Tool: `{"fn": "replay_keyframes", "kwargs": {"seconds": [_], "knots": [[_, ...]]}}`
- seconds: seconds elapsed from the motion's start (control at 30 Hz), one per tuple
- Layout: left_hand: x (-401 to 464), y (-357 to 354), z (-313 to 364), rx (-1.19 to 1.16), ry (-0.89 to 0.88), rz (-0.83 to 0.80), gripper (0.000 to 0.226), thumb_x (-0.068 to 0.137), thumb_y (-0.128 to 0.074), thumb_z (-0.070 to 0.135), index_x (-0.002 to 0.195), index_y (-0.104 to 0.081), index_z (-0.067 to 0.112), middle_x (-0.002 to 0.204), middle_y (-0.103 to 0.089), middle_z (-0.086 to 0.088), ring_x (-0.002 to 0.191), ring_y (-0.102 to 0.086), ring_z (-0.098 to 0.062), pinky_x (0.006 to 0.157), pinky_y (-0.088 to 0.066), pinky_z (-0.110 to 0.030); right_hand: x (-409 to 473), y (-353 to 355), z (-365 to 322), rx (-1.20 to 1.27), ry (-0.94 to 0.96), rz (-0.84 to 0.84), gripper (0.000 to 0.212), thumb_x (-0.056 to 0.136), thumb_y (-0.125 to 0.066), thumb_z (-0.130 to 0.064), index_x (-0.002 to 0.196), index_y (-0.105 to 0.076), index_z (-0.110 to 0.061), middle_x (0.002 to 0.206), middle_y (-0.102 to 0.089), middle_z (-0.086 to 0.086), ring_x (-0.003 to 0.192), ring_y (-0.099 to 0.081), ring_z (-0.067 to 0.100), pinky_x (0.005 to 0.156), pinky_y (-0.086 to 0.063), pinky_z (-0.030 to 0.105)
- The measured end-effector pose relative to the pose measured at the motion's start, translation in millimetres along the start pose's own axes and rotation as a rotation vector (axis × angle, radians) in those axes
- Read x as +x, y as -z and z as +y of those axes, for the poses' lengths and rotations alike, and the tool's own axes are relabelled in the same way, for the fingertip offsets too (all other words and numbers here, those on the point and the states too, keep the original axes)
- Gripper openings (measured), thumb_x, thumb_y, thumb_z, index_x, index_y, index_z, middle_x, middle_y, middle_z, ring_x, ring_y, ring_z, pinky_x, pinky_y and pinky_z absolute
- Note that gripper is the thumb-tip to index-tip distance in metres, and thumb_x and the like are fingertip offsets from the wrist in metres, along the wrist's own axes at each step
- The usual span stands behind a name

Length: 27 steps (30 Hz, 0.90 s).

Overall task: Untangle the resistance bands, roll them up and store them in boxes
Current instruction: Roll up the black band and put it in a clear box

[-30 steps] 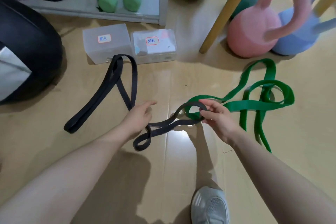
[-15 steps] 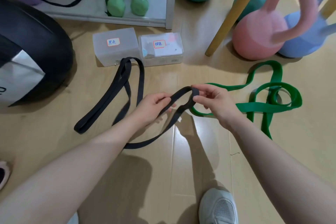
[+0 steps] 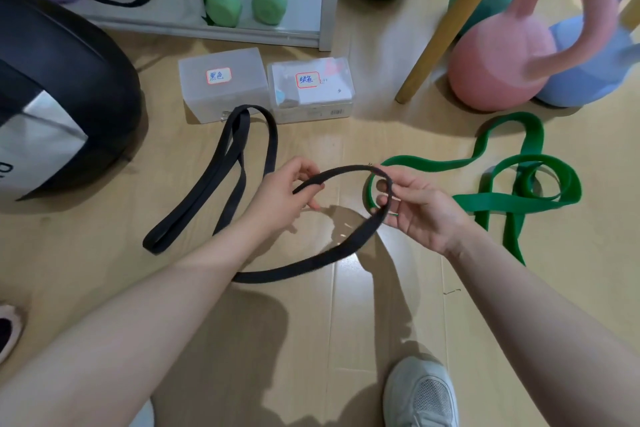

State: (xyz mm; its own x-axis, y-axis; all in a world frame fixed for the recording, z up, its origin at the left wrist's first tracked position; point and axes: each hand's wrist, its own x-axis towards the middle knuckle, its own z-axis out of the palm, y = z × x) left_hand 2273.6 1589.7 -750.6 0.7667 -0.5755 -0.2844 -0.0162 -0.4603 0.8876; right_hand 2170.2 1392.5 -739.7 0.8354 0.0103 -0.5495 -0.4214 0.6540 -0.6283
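Both hands, left (image 3: 280,194) and right (image 3: 420,204), now pinch the black band's (image 3: 311,262) loop, lifted clear of the green band (image 3: 498,199): untangled.

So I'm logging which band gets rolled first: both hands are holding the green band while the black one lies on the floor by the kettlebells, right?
Not quite: the colours are swapped. In the head view the left hand and right hand both hold the black band. The green band is the one lying on the floor by the pink kettlebell.
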Motion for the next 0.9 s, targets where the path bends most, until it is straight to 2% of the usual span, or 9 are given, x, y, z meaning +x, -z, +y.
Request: {"fn": "replay_keyframes", "kwargs": {"seconds": [0.1,0.17,0.27,0.33,0.43,0.53,0.7,0.83,0.9], "knots": [[0,0,-9,0.352,-0.02,0.173,0.021,0.09,-0.055,0.014,0.11,-0.049,0.017,0.119,-0.053,0.0,0.106,-0.053,-0.011,0.089,-0.042,-0.019,2,-4,7,-0.037,-0.046,0.085,0.03,0.091,-0.042,0.001,0.115,-0.058,-0.006,0.076,-0.056,0.003,0.067,-0.056,0.013,0.071,-0.058,0.033],[-4,-4,-11,0.412,-0.127,0.284,0.02,0.091,-0.053,0.017,0.111,-0.051,0.014,0.117,-0.048,0.001,0.109,-0.047,-0.011,0.093,-0.039,-0.023,4,-11,8,-0.02,-0.042,0.183,0.024,0.093,-0.044,-0.002,0.108,-0.06,-0.008,0.072,-0.061,0.001,0.07,-0.058,0.014,0.063,-0.058,0.031],[-15,-17,-11,0.263,-0.107,-0.054,0.019,0.095,-0.045,0.024,0.11,-0.056,0.019,0.102,-0.053,0.012,0.092,-0.052,0.0,0.085,-0.044,-0.02,8,-18,7,0.059,-0.026,0.278,0.02,0.093,-0.046,-0.002,0.104,-0.06,-0.009,0.074,-0.063,0.002,0.071,-0.06,0.015,0.057,-0.056,0.029],[-23,-25,-12,0.067,0.018,-0.236,0.023,0.096,-0.044,0.027,0.116,-0.055,0.023,0.108,-0.059,0.01,0.098,-0.055,0.002,0.087,-0.044,-0.019,9,-21,8,0.112,-0.012,0.278,0.022,0.093,-0.046,-0.001,0.109,-0.058,-0.007,0.078,-0.063,0.003,0.074,-0.06,0.015,0.057,-0.056,0.029],[-28,-31,-16,-0.092,0.107,-0.246,0.026,0.094,-0.049,0.024,0.12,-0.052,0.026,0.115,-0.061,0.003,0.102,-0.058,-0.002,0.088,-0.046,-0.019,9,-23,9,0.184,0.016,0.216,0.024,0.094,-0.042,-0.001,0.108,-0.059,-0.009,0.075,-0.06,0.002,0.072,-0.059,0.014,0.063,-0.058,0.033],[-28,-27,-12,-0.213,0.174,-0.239,0.026,0.092,-0.053,0.019,0.117,-0.054,0.026,0.102,-0.066,0.002,0.084,-0.062,0.0,0.077,-0.049,-0.017,10,-21,10,0.277,0.044,0.164,0.027,0.093,-0.038,0.001,0.107,-0.058,-0.009,0.074,-0.058,0.003,0.07,-0.058,0.016,0.073,-0.058,0.037],[-18,-7,-5,-0.384,0.281,-0.222,0.021,0.087,-0.059,0.007,0.103,-0.063,0.019,0.096,-0.063,-0.001,0.087,-0.063,-0.01,0.072,-0.055,-0.019,9,-8,13,0.426,0.057,0.244,0.044,0.076,-0.037,0.007,0.113,-0.053,-0.008,0.073,-0.056,0.007,0.065,-0.055,0.018,0.077,-0.056,0.039],[-12,4,7,-0.253,0.22,-0.049,0.022,0.082,-0.066,0.01,0.097,-0.06,0.025,0.098,-0.065,0.0,0.089,-0.064,-0.01,0.072,-0.052,-0.018,16,-7,29,-0.291,-0.234,0.577,0.036,0.088,-0.035,0.009,0.12,-0.048,-0.003,0.104,-0.061,0.014,0.08,-0.057,0.021,0.077,-0.049,0.033],[-10,8,13,-0.146,0.149,0.041,0.023,0.081,-0.067,0.013,0.1,-0.058,0.023,0.094,-0.063,0.003,0.085,-0.062,-0.007,0.065,-0.048,-0.014,22,-17,27,-0.665,-0.033,0.722,0.037,0.089,-0.039,0.006,0.121,-0.05,-0.009,0.112,-0.055,0.005,0.09,-0.057,0.017,0.075,-0.044,0.024]]}}
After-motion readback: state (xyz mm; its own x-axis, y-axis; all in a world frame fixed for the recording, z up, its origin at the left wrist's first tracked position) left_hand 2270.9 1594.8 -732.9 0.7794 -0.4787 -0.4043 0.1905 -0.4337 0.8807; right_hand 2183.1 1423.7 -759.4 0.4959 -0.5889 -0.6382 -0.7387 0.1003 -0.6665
